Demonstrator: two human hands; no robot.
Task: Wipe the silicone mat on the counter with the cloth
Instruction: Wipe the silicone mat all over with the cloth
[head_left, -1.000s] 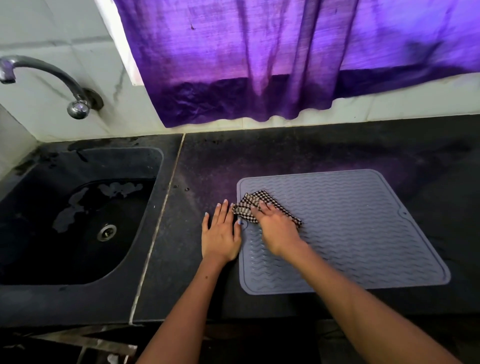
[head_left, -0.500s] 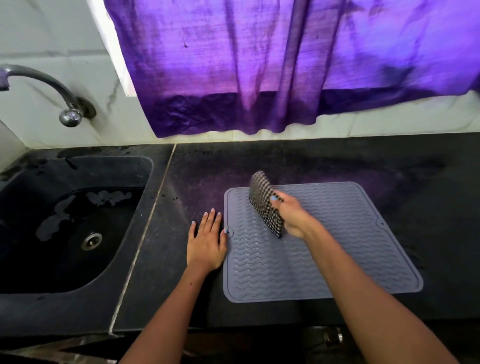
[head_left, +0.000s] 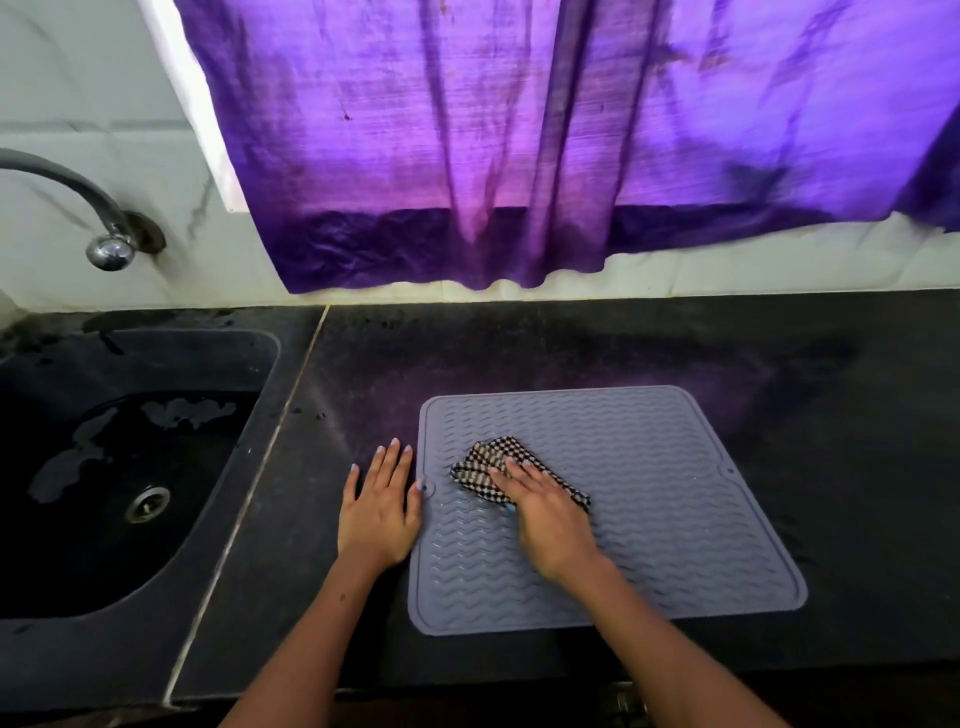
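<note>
Purple curtain (head_left: 519, 140) hangs over the tiled back wall, and below it I see the dark stone desk (head_left: 519, 353) running from the wet black sink (head_left: 104, 467) at its left end. On the desk's near half, right of the sink seam, lies the grey silicone mat (head_left: 675, 493), flat and square to the front edge. My left hand (head_left: 376, 512) rests flat on the desk just beside the mat's left edge, fingers spread straight, thumb touching the rim, I judge to stop the mat sliding. My right hand (head_left: 550, 519) presses flat-fingered on the folded checked cloth (head_left: 496, 465), which sits on the mat's left-centre. Nothing is pinched; straight fingers bear down so the cloth drags across the ridges.
</note>
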